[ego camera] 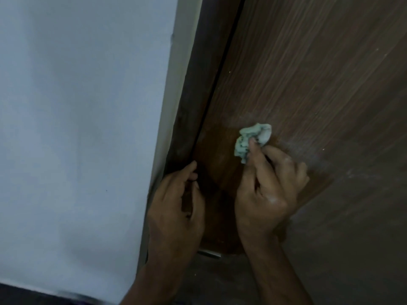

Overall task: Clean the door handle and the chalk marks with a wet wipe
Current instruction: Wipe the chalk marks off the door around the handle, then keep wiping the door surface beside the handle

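The wet wipe (253, 140) is a crumpled, pale green wad, pressed against the brown wood-grain door (308, 73) at about the middle of the view. My right hand (267, 190) has it in a narrow grip: thumb and fingertips pinch the lower edge of the wad, and the other fingers curl into the palm against the door face. Around and below the wipe the wood is darker and glossier, a wet patch (222, 164) that spreads leftward to the door's edge and down toward my wrists. To the right of the wipe a faint whitish haze of chalk marks (312, 159) streaks across the grain, with a few small white specks higher up on the panel.

My left hand (176, 201) sits just beside the right, at the door's edge where it meets the dark frame (193, 102). Its fingers are curled round something dark there (I cannot tell from this angle whether it is the handle or the edge of the door itself), so whether that grip is truly closed on anything stays unclear. A small strip of bright metal (209, 253) shows below that hand, low on the door's edge.

Left of the frame runs a pale trim and then a broad, plain white wall (77, 128). Both my forearms come up from the bottom of the view.
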A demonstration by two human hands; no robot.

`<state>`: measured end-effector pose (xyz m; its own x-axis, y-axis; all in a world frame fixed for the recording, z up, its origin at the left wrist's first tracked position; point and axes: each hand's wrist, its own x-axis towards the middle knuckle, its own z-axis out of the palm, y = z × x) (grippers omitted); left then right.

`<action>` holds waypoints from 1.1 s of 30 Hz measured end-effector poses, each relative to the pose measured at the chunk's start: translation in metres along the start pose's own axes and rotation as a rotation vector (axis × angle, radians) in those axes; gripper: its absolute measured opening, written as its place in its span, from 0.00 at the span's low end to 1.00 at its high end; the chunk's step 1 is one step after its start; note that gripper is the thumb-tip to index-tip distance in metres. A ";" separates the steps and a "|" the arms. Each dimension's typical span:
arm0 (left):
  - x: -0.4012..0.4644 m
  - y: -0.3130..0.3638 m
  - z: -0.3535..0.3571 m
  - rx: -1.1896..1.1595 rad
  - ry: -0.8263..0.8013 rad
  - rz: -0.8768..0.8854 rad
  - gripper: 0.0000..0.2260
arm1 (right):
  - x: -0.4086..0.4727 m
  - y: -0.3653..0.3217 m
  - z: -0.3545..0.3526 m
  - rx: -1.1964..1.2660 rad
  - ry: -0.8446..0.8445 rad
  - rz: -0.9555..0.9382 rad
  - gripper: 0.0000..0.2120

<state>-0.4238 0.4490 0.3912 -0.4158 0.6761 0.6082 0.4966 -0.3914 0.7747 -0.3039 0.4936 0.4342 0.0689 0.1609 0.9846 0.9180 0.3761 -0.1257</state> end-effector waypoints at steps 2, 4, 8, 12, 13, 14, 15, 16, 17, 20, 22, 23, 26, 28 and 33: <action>-0.003 -0.002 0.000 0.011 -0.015 -0.016 0.16 | -0.004 -0.003 0.003 -0.012 -0.030 -0.008 0.10; -0.005 -0.003 0.002 0.028 -0.021 -0.031 0.16 | -0.008 -0.014 0.013 -0.007 -0.118 -0.112 0.11; -0.008 -0.006 0.003 0.066 -0.065 -0.104 0.19 | -0.029 -0.025 0.023 0.019 -0.348 -0.288 0.09; -0.016 -0.012 -0.004 0.105 -0.104 -0.157 0.21 | -0.036 -0.010 0.010 -0.020 -0.324 -0.233 0.09; -0.018 -0.012 -0.006 0.104 -0.123 -0.169 0.22 | -0.031 -0.006 0.010 -0.028 -0.257 -0.199 0.09; -0.020 -0.013 -0.007 0.102 -0.138 -0.175 0.22 | -0.025 -0.004 0.010 -0.031 -0.182 -0.168 0.09; -0.022 -0.013 -0.008 0.098 -0.145 -0.177 0.22 | -0.020 -0.003 0.011 -0.030 -0.119 -0.142 0.08; -0.023 -0.012 -0.009 0.094 -0.145 -0.173 0.22 | -0.019 -0.004 0.013 -0.028 -0.090 -0.128 0.08; -0.024 -0.013 -0.010 0.092 -0.139 -0.164 0.22 | -0.022 -0.005 0.013 -0.028 -0.109 -0.138 0.08; -0.027 -0.016 -0.012 0.125 -0.125 -0.157 0.21 | -0.053 -0.004 0.009 -0.025 -0.359 -0.277 0.10; -0.030 -0.019 -0.012 0.138 -0.132 -0.181 0.21 | -0.076 0.005 0.003 -0.033 -0.500 -0.336 0.11; -0.032 -0.020 -0.013 0.135 -0.142 -0.190 0.21 | -0.083 0.010 -0.001 -0.050 -0.521 -0.326 0.12; -0.036 -0.025 -0.012 0.123 -0.178 -0.185 0.22 | -0.094 0.025 -0.009 -0.089 -0.425 -0.198 0.10; -0.041 -0.028 -0.012 0.126 -0.203 -0.173 0.23 | -0.098 0.026 -0.010 -0.087 -0.347 -0.109 0.09; -0.052 -0.039 -0.017 0.137 -0.219 -0.142 0.19 | -0.117 0.003 -0.001 -0.067 -0.502 -0.150 0.07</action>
<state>-0.4347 0.4183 0.3328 -0.3216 0.8426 0.4320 0.5496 -0.2054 0.8098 -0.3089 0.4747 0.3185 -0.2456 0.5329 0.8097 0.9274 0.3724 0.0362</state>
